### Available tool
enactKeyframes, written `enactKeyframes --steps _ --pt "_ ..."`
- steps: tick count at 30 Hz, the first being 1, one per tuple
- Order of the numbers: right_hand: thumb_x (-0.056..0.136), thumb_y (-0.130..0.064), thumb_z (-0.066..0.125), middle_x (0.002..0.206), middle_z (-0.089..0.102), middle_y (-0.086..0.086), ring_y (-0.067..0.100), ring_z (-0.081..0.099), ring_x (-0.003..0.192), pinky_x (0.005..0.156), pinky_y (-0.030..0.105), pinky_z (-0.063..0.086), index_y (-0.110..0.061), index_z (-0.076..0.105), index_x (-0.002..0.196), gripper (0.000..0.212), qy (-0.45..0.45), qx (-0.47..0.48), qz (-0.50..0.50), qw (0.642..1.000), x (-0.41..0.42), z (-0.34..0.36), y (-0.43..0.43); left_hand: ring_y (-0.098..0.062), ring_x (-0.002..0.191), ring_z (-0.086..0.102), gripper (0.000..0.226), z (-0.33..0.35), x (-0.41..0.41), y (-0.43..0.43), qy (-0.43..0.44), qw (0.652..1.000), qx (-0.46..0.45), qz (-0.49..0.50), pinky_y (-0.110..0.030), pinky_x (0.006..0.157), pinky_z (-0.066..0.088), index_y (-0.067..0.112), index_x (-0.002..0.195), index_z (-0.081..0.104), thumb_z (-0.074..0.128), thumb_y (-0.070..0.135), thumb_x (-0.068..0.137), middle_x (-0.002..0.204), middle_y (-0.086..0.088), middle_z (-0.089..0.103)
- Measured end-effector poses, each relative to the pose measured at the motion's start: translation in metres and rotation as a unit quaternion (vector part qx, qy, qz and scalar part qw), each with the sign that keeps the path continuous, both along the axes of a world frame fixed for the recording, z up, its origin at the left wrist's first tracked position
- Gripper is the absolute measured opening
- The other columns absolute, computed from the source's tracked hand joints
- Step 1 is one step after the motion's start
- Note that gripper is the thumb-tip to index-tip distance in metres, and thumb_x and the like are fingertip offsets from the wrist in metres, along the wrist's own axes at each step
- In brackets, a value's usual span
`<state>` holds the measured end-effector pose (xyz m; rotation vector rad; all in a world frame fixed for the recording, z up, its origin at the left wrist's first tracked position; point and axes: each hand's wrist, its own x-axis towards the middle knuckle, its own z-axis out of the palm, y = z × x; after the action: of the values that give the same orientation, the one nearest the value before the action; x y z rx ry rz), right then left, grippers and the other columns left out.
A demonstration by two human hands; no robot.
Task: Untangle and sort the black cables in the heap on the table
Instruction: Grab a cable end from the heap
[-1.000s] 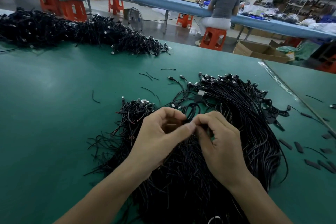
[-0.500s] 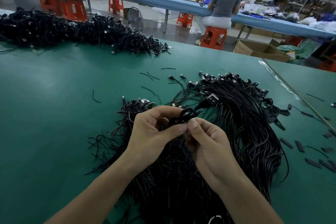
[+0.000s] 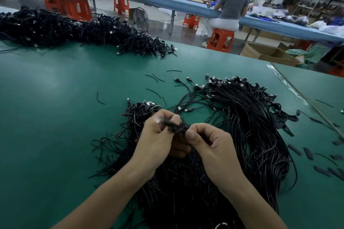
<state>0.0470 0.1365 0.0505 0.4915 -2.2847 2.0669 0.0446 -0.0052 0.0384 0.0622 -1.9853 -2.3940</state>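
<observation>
Left hand (image 3: pixel 157 140): raised over the cables; thumb and fingers pinch the left end of a knotted cable bunch (image 3: pixel 176 127).
Right hand (image 3: pixel 214 147): thumb and forefinger pinch the bunch's right end; the other fingers are curled in, holding nothing else that shows.
Bunch, position: held clear of the green table (image 3: pixel 55 121), between the two hands; long axis runs left to right, dipping slightly toward the right hand; how its strands cross cannot be made out.
Main heap (image 3: pixel 256 135): directly beneath the hands and spreading to their right; strands arc from the connector ends (image 3: pixel 232 82) at the far edge toward the person; right hand is the nearer.
Small bundle (image 3: pixel 139 111): just beyond the left hand, apart from the main heap; probably sorted pieces; left hand is the nearer.
Judgement: the hands must pull apart along the bunch's axis to open it; strands trailing below could snag.
Containers: open cardboard box (image 3: pixel 268 54) on the floor past the table; contents not legible.
Other: far heap (image 3: pixel 74 29) along the back edge; loose offcuts (image 3: pixel 100 97); flat black pieces (image 3: pixel 308 152) at right.
</observation>
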Motion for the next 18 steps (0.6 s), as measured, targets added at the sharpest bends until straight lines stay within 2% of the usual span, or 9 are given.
enactKeyframes --steps 2,4,6,8,10,12,14,16,18 --pt "0.093 -0.008 0.064 0.066 0.063 -0.009 0.001 0.055 0.062 0.059 0.014 0.046 -0.017 0.067 0.076 0.019 0.022 0.041 -0.035 0.998 -0.001 -0.003 0.001 -0.027 0.06 0.07 0.02 -0.001 -0.002 -0.001 -0.022 0.997 0.076 -0.002 -0.031 0.051 0.056 0.012 0.087 0.062 0.053 0.023 0.102 0.073 -0.011 0.069" --pt "0.094 -0.012 0.064 0.068 0.065 -0.006 0.01 0.056 0.061 0.057 0.019 0.048 -0.021 0.068 0.077 0.019 0.05 0.081 -0.067 0.993 -0.002 -0.005 0.004 -0.022 0.068 0.069 0.018 -0.001 -0.003 -0.002 -0.031 0.99 0.133 -0.021 -0.032 0.059 0.058 0.011 0.087 0.064 0.059 0.025 0.095 0.079 -0.009 0.068" --pt "0.094 -0.017 0.065 0.072 0.067 -0.007 0.012 0.058 0.064 0.061 0.022 0.049 -0.024 0.068 0.08 0.015 0.063 0.101 -0.075 0.99 -0.002 -0.007 0.007 -0.018 0.073 0.066 0.017 0.0 -0.004 -0.005 -0.031 0.991 0.123 -0.032 -0.03 0.065 0.057 0.017 0.087 0.068 0.072 0.032 0.081 0.082 -0.005 0.067" --pt "0.094 -0.017 0.064 0.074 0.069 -0.012 0.003 0.061 0.068 0.063 0.017 0.048 -0.025 0.069 0.084 0.014 0.055 0.102 -0.067 0.991 -0.002 -0.009 0.008 -0.02 0.08 0.069 0.037 0.001 -0.004 -0.006 -0.034 0.993 0.104 -0.036 -0.03 0.071 0.056 0.021 0.094 0.069 0.084 0.036 0.063 0.084 -0.005 0.072" --pt "0.095 -0.016 0.063 0.073 0.069 -0.013 -0.001 0.06 0.067 0.063 0.013 0.047 -0.025 0.069 0.083 0.016 0.04 0.094 -0.063 0.993 -0.003 -0.011 0.008 -0.019 0.087 0.071 0.056 0.0 -0.004 -0.006 -0.015 0.994 0.104 -0.039 -0.029 0.08 0.055 0.02 0.11 0.065 0.093 0.025 0.061 0.09 -0.007 0.076" --pt "0.095 -0.017 0.063 0.066 0.064 -0.013 -0.001 0.052 0.059 0.057 0.012 0.043 -0.023 0.069 0.079 0.018 0.019 0.068 -0.063 0.996 -0.006 -0.011 0.009 -0.02 0.088 0.068 0.061 -0.001 -0.003 -0.007 0.027 0.994 0.088 -0.055 -0.028 0.085 0.056 0.022 0.123 0.06 0.086 0.013 0.069 0.099 -0.009 0.076" --pt "0.092 -0.025 0.063 0.062 0.061 -0.013 0.001 0.047 0.056 0.054 0.014 0.041 -0.021 0.069 0.077 0.016 0.01 0.046 -0.061 0.997 -0.008 -0.012 0.01 -0.016 0.083 0.058 0.062 -0.004 0.0 -0.007 0.071 0.994 0.046 -0.074 -0.022 0.082 0.053 0.027 0.129 0.058 0.079 0.005 0.075 0.105 -0.005 0.076" --pt "0.085 -0.041 0.064 0.063 0.059 -0.009 0.006 0.046 0.058 0.054 0.018 0.041 -0.021 0.07 0.079 0.022 0.006 0.046 -0.058 0.997 -0.009 -0.011 0.012 -0.01 0.082 0.053 0.054 -0.005 0.001 -0.007 0.112 0.991 -0.001 -0.074 -0.019 0.079 0.048 0.029 0.124 0.065 0.072 -0.004 0.082 0.106 0.0 0.076" --pt "0.079 -0.051 0.064 0.062 0.055 -0.006 0.01 0.043 0.058 0.053 0.022 0.039 -0.022 0.07 0.081 0.029 -0.004 0.048 -0.055 0.997 -0.011 -0.011 0.012 -0.006 0.085 0.06 0.042 -0.004 0.003 -0.006 0.149 0.987 -0.01 -0.067 -0.017 0.079 0.047 0.023 0.108 0.074 0.058 -0.006 0.083 0.101 -0.001 0.076"
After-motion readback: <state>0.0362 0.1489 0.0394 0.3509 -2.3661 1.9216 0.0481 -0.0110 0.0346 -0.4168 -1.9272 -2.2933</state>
